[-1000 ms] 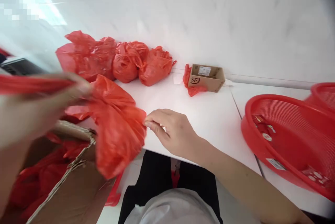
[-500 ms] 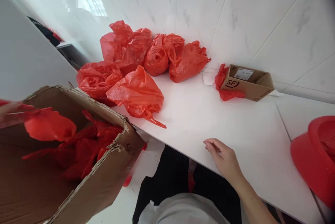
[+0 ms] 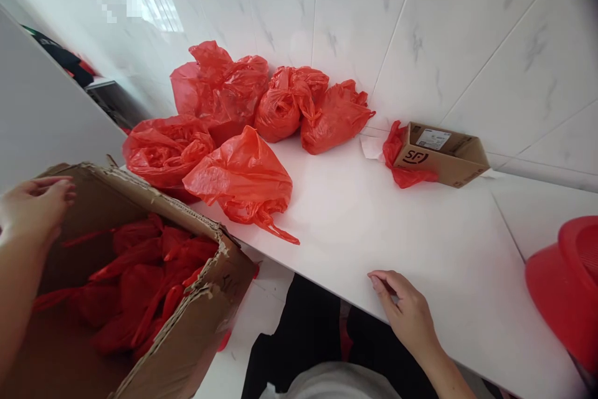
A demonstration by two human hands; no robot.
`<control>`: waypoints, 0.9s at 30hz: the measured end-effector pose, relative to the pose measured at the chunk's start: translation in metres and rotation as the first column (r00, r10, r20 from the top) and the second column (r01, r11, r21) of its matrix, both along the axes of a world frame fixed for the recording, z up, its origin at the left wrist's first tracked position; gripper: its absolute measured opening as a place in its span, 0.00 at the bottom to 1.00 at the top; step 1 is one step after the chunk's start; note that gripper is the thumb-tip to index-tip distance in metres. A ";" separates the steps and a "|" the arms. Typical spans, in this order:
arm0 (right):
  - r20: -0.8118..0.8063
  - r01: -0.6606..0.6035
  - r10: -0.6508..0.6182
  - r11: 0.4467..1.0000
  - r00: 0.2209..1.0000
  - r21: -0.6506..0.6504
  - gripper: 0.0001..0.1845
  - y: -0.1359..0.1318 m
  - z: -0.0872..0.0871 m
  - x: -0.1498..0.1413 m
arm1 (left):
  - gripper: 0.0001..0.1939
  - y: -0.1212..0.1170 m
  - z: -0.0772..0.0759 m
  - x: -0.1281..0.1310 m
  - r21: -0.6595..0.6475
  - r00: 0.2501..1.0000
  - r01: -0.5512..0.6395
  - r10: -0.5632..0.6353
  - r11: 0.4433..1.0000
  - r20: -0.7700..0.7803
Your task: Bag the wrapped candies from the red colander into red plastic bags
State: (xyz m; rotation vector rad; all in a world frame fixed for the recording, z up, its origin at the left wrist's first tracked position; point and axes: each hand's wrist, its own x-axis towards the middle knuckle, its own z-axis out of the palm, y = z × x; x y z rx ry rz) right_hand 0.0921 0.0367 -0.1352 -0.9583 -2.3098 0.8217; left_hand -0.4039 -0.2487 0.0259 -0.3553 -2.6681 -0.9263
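Observation:
My left hand (image 3: 40,206) hovers above the far left side of a large cardboard box (image 3: 224,287), holding nothing, its fingers loosely bent. Inside the box lies a heap of red plastic bags (image 3: 144,274). On the white table (image 3: 346,218), my right hand (image 3: 404,305) rests near the front edge, thumb and fingertips together with nothing visible in them. Between the box and the wall, a loose red plastic bag (image 3: 245,175) lies with one handle trailing toward the front edge.
Several full red bags (image 3: 280,103) stand along the tiled wall. A small cardboard box (image 3: 441,156) has red plastic (image 3: 395,144) bunched beside it. A red basket (image 3: 565,281) sits at the right. A grey panel (image 3: 51,112) borders the left.
My left hand has let go of a red bag, which now lies in the large box, and it shows clearly above the rim. My right hand stays in place on the table.

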 end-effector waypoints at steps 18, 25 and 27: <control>-0.196 -0.133 0.091 0.969 0.976 -0.211 0.14 -0.001 0.038 -0.036 | 0.14 0.191 -0.006 0.096 -0.515 0.772 0.519 -0.632 0.682 -0.059; -0.267 -0.329 0.323 0.944 0.908 0.022 0.18 -0.015 0.079 -0.150 | 0.13 0.239 0.006 0.142 -0.427 0.683 0.671 -0.729 0.607 0.038; -0.182 -0.317 0.300 0.945 0.936 -0.077 0.26 -0.008 0.066 -0.175 | 0.17 0.242 0.003 0.150 -0.418 0.642 0.714 -0.763 0.562 0.072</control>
